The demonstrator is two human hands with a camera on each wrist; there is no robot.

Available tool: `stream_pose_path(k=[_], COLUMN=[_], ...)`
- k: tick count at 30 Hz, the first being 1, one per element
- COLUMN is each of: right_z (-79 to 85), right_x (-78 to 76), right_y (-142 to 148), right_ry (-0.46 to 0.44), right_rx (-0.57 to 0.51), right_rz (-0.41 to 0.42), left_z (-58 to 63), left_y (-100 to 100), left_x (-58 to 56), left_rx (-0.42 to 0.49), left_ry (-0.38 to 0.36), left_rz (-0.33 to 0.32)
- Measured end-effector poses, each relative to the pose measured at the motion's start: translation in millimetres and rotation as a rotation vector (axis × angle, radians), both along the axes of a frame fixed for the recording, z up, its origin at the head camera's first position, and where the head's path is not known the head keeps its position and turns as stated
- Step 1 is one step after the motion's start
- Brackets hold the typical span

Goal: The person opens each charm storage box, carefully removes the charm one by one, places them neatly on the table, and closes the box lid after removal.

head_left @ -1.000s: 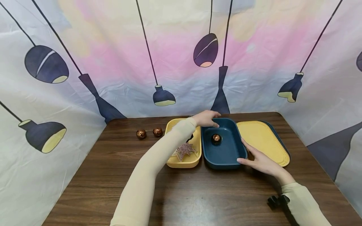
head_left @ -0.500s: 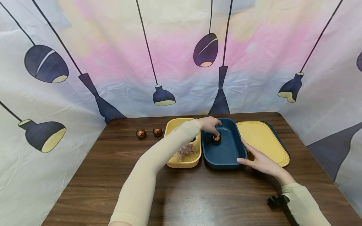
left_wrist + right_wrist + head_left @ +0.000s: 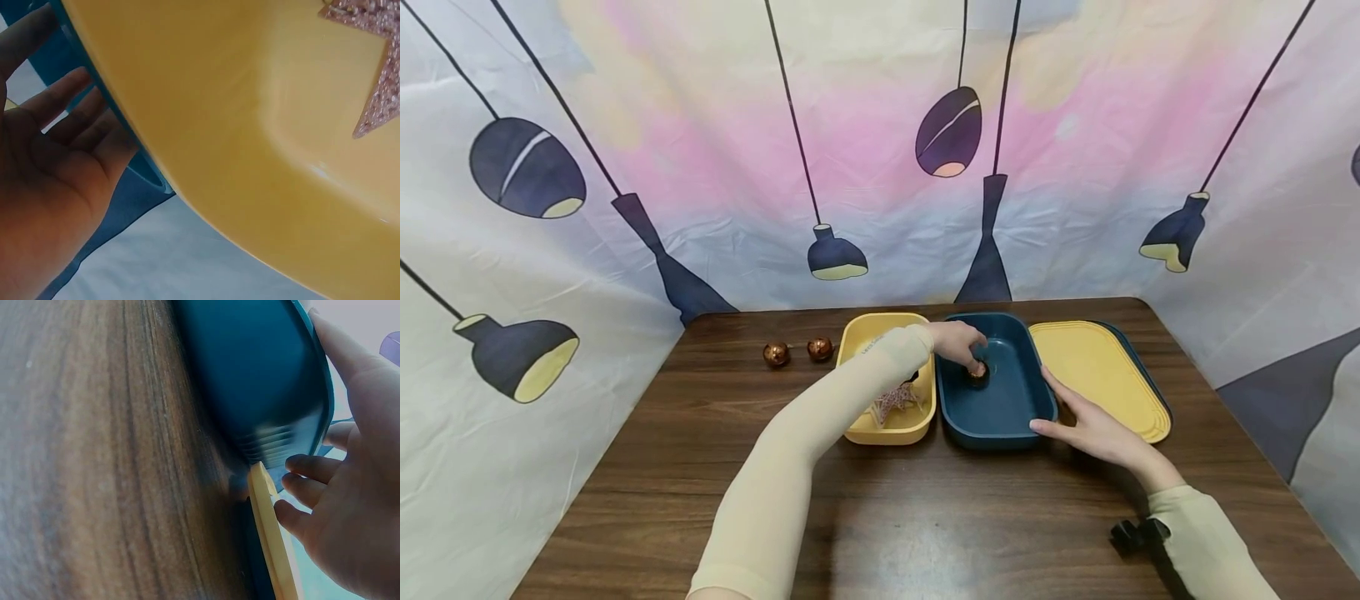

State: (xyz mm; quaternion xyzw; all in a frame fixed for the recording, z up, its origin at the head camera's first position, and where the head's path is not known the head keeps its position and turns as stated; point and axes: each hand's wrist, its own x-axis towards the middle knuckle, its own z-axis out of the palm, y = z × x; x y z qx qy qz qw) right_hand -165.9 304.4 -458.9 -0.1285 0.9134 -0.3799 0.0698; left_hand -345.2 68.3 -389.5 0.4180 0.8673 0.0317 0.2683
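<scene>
In the head view my left hand [image 3: 957, 342] reaches over the yellow box [image 3: 853, 427] into the blue box [image 3: 998, 437]. Its fingertips pinch a shiny copper ball [image 3: 977, 380] on the blue box's floor, partly covering it; the left wrist view does not show the ball. My right hand [image 3: 1093, 425] rests against the blue box's right side, thumb at the near corner and fingers along the outer wall. In the right wrist view those fingers look fairly straight. A glittery pink star [image 3: 895, 402] lies in the yellow box, partly hidden by my left sleeve.
Two more copper balls, a left one [image 3: 777, 354] and a right one [image 3: 820, 348], sit on the wooden table [image 3: 700, 467] left of the yellow box. A yellow lid [image 3: 1097, 375] lies over a dark blue one [image 3: 1131, 350] at right. A patterned cloth [image 3: 880, 167] hangs behind.
My left hand has come down from over the blue box's far left edge to the copper ball inside, and its fingers have closed on it. My right hand has stayed in place.
</scene>
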Motion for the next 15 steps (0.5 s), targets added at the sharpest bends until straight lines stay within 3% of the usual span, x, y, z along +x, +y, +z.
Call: stream_pose_path(k=[15], right_z=[-0.6], right_x=[0.5], right_y=[0.3], right_ry=[-0.004], right_rx=[0.003], right_rz=[-0.005], left_z=[-3.0], left_y=[3.2], left_x=[7.7], left_rx=[-0.007], left_ry=[-0.008], left_rz=[-0.124])
